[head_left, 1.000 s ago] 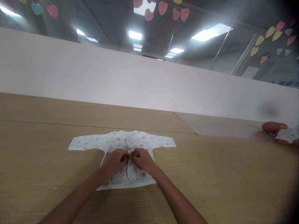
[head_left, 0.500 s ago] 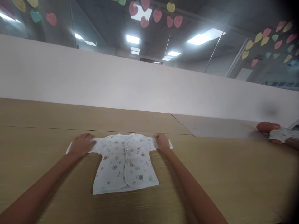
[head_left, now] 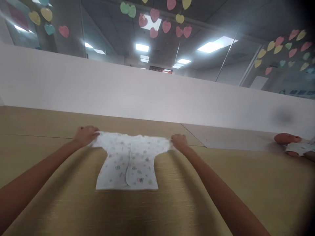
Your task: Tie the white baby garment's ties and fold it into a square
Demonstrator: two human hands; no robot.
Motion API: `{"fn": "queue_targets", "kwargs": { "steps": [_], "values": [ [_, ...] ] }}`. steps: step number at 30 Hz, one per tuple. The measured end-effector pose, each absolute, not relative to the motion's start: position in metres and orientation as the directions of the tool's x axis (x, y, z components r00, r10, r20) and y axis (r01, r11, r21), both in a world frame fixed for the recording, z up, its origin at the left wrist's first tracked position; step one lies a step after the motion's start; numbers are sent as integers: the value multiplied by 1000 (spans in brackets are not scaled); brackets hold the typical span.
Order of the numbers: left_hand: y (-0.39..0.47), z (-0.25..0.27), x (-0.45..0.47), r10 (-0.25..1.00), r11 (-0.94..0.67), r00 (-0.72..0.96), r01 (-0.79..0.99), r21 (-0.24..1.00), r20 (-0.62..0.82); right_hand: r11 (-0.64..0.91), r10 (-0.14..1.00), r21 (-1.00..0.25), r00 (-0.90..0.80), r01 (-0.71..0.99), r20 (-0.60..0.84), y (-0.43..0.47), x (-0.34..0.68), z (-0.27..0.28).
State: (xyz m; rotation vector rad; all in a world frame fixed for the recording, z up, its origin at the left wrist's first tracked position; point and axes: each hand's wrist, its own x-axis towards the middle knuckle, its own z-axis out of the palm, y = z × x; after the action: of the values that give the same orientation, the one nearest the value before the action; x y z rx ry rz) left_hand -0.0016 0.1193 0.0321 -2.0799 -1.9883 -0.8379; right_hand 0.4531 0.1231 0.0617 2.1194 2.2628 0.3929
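A small white baby shirt (head_left: pixel 128 164) with coloured prints and a front opening is stretched out between my hands, its sleeves pulled to the sides. My left hand (head_left: pixel 86 135) is closed on the end of one sleeve. At the other sleeve's end, my right hand (head_left: pixel 180 141) grips the cuff with curled fingers. The shirt's upper part looks raised off the wood-coloured table (head_left: pixel 184 203), and it is slightly blurred. Whether its lower hem touches the table I cannot tell.
A doll (head_left: pixel 287 139) in a white printed garment lies at the far right. Behind the table runs a low white wall (head_left: pixel 147 95), with glass above it bearing paper hearts (head_left: pixel 166 27). A grey panel (head_left: pixel 231 139) adjoins the tabletop at the back.
Both hands have gone from lying on the sleeves to gripping their ends. They have lifted the shirt and pulled it taut, and its hem sits farther from me.
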Motion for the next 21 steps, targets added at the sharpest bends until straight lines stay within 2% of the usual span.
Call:
{"fn": "queue_targets", "kwargs": {
  "steps": [2,5,8,10,12,14,17,21],
  "values": [
    [119,66,-7,793,-88,-26,984,157,608,13,926,184,-81,983,368,122,459,92],
    [105,91,-13,586,-64,-92,985,158,805,-13,741,87,-48,996,670,114,472,116],
    [87,66,-13,485,-55,-150,978,201,862,-10,635,-107,89,994,768,107,483,98],
    [77,28,-12,501,-49,-206,963,265,841,-51,634,-280,248,959,732,103,483,67],
    [72,-15,-10,557,-80,-253,932,354,791,-146,648,-457,433,878,626,99,480,32],
    [71,-50,-9,633,-101,-316,871,480,707,-221,661,-578,557,785,503,96,475,2],
    [73,-78,-9,722,-72,-371,799,597,584,-304,681,-669,646,678,345,93,474,-26],
    [74,-81,-10,779,5,-417,750,662,468,-349,686,-685,672,640,278,91,484,-39]
  ]
}}
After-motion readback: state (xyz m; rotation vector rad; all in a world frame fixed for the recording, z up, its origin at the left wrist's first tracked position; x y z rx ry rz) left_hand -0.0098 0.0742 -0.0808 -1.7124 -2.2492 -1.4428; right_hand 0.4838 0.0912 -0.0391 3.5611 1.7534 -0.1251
